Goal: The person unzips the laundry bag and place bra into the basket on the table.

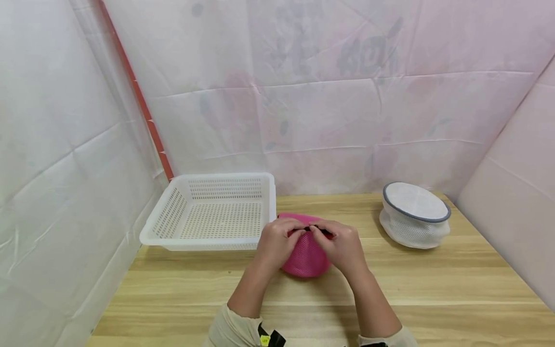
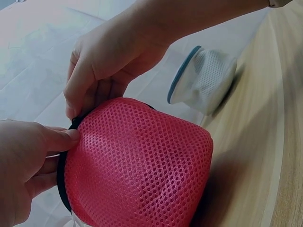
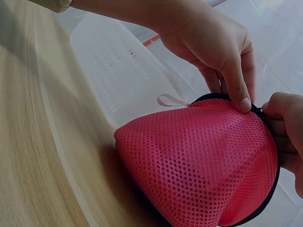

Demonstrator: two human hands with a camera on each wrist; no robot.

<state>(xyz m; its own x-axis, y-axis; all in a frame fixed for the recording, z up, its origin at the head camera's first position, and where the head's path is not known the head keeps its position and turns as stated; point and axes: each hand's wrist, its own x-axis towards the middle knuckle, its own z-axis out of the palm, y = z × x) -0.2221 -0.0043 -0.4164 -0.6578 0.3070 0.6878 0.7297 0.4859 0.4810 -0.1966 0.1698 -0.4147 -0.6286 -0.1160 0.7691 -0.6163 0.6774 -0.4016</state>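
A: What's surrounding the work?
B: Pale, creased sheeting [image 1: 325, 111] is hanging behind and along both sides, and the smooth wood-grain desk [image 1: 425, 299] is running back to it.

A: How is the room dividing up?
B: A rectangular white plastic basket [image 1: 195, 243] is occupying the back left, close to the desk's left edge. A squat white mesh laundry bag [image 1: 414, 212] is sitting near the back right corner. A broad stretch of wood is separating that one from the hands, and more is reaching toward the front; beside the basket, the gap is narrowing sharply.

A: And textures?
B: The basket is showing slotted walls and a perforated base; blue-grey piping [image 1: 407, 217] is ringing the white bag's flat round top.

A: Where's the pink mesh laundry bag [image 1: 305, 260]?
B: It's bulging, soft and honeycombed, just right of the basket, between the hands. The left hand [image 1: 277, 241] and right hand [image 1: 342, 243] are both pinching its curved black edging [image 2: 62, 175], thumbs nearly meeting. A thin pale ribbon loop [image 3: 170, 100] is sticking out near the left hand.
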